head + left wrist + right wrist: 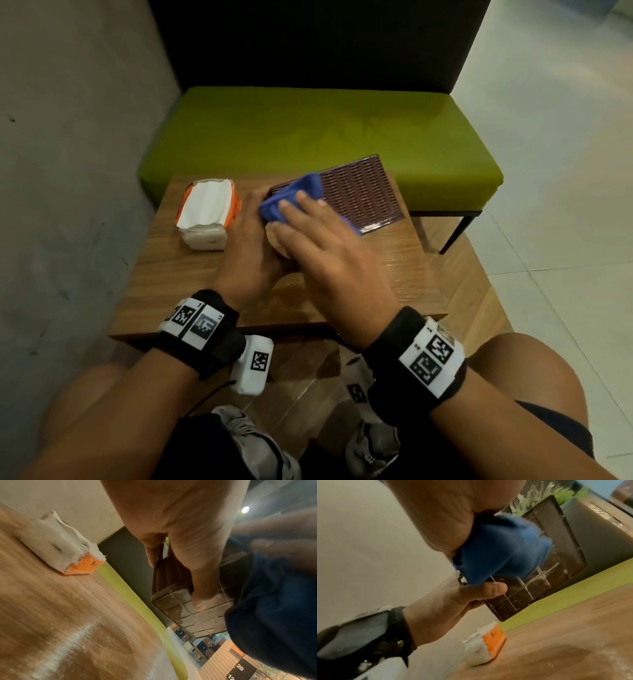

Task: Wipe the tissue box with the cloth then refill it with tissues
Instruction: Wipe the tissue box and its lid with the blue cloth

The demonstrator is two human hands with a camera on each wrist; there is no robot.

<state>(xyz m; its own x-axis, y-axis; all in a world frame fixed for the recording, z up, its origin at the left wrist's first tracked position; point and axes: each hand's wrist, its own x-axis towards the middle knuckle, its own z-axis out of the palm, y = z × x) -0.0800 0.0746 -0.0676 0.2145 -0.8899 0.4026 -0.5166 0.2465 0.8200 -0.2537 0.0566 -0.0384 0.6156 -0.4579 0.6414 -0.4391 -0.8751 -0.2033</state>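
the dark woven tissue box (359, 192) is tilted up off the wooden desk (205, 274), its far edge toward the green bench (308, 130). the left hand (246, 246) has its grip clamped on the box's near-left end, thumb on the gridded underside (197, 619). the right hand (329, 246) presses the blue cloth (291, 197) onto the box's near top with fingers laid fairly straight, palm bunching the cloth. left of the box, an opened orange pack of tissues (209, 212) lies on the desk.
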